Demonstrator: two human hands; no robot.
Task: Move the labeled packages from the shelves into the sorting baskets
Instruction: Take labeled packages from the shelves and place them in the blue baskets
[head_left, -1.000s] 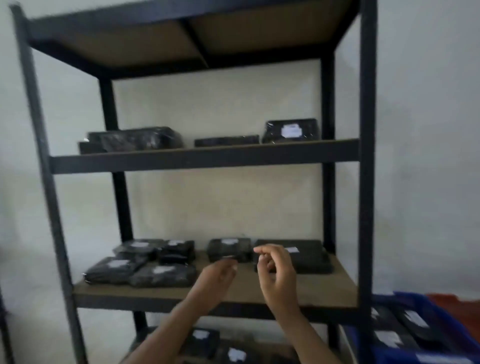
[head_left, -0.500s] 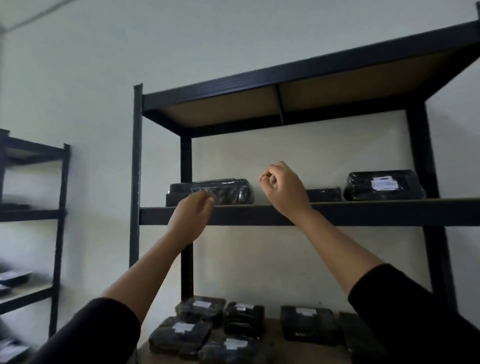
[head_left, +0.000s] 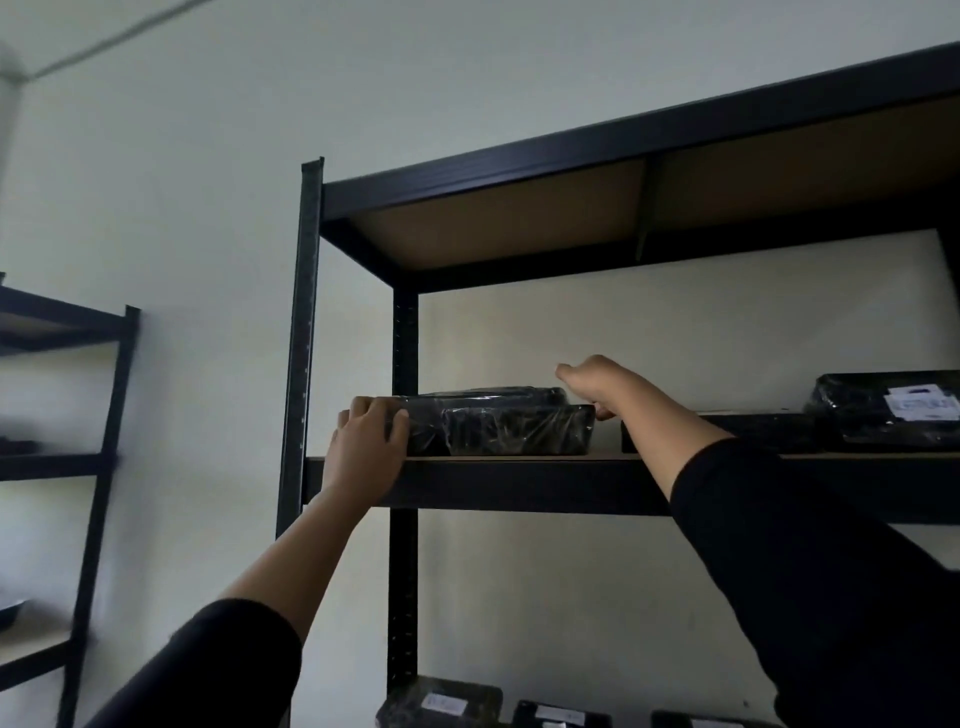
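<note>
Both hands hold a flat black package wrapped in shiny clear plastic (head_left: 498, 422) that sits on the dark metal shelf with a brown board (head_left: 519, 480), the left hand (head_left: 366, 447) curling its fingers around the left end and the right hand (head_left: 597, 384) reaching over the right end, fingers hidden.

A black metal shelf rack (head_left: 311, 332) with brown boards fills the frame's right, its middle shelf (head_left: 519, 475) carrying a plastic-wrapped black package (head_left: 498, 422) at centre, a flat black package (head_left: 727, 431) beside it and a white-labeled package (head_left: 888, 410) at far right.
</note>
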